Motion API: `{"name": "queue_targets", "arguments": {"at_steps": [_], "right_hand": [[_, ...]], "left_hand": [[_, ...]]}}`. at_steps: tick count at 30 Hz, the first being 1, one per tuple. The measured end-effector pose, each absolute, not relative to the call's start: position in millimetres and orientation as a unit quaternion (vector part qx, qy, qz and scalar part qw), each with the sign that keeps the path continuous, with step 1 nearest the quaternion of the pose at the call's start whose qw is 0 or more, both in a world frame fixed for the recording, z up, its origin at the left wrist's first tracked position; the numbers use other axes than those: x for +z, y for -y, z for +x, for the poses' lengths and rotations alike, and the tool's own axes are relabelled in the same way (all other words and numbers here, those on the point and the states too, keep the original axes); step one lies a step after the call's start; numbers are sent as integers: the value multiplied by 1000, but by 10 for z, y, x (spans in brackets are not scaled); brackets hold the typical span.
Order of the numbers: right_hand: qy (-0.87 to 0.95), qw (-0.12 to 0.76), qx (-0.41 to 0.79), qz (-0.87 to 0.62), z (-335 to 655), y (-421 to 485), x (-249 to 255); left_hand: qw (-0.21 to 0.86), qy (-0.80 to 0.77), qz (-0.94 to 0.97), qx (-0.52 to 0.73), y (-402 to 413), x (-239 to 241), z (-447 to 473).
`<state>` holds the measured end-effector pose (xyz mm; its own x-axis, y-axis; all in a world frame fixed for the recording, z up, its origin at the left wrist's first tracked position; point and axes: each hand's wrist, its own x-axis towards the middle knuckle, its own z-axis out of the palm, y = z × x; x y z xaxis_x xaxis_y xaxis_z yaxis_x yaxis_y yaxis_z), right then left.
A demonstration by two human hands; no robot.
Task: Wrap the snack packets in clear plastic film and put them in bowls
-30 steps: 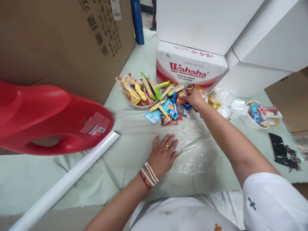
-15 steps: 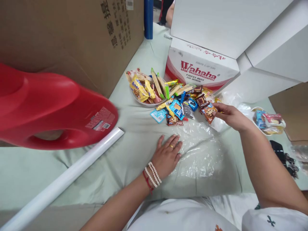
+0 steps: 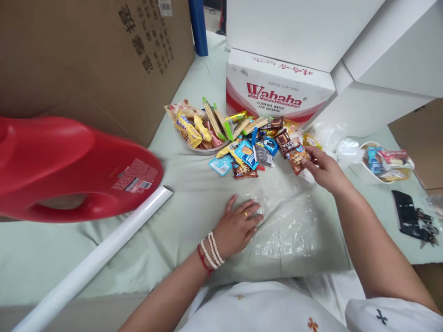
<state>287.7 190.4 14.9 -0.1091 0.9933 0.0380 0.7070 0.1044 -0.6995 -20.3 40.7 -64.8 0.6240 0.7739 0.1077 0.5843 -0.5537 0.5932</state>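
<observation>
My right hand pinches a small brown cookie packet at the right end of a loose snack heap. A dark cocoa packet touches it on the left. My left hand lies flat, fingers stretched, at the left edge of a clear plastic bag spread on the cloth. In the heap are a blue biscuit packet, a grey cookie packet and another brown cookie packet. Left of the heap, a clear bowl holds yellow packets and green-edged wafer packets.
A white Wahaha carton stands behind the snacks, and a large brown carton at left. A red plastic piece and a white tube lie left. At right are a white snack container, a black pouch and keys.
The camera view has turned slightly, shifting most of the scene left. My right hand keeps hold of the brown cookie packet, and my left hand stays flat by the plastic bag.
</observation>
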Motion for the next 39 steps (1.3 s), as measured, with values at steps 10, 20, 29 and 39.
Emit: {"name": "queue_targets", "arguments": {"at_steps": [10, 20, 29, 39], "right_hand": [[805, 170, 392, -413, 2215, -2155, -70], [853, 132, 324, -387, 1811, -2063, -182], [897, 48, 114, -425, 1409, -1974, -157], [889, 78, 209, -399, 1550, -2044, -196]], "left_hand": [[284, -311, 892, 164, -429, -649, -227], [276, -320, 890, 172, -406, -632, -199], [283, -319, 888, 176, -388, -655, -186], [272, -327, 889, 168, -367, -660, -160]]}}
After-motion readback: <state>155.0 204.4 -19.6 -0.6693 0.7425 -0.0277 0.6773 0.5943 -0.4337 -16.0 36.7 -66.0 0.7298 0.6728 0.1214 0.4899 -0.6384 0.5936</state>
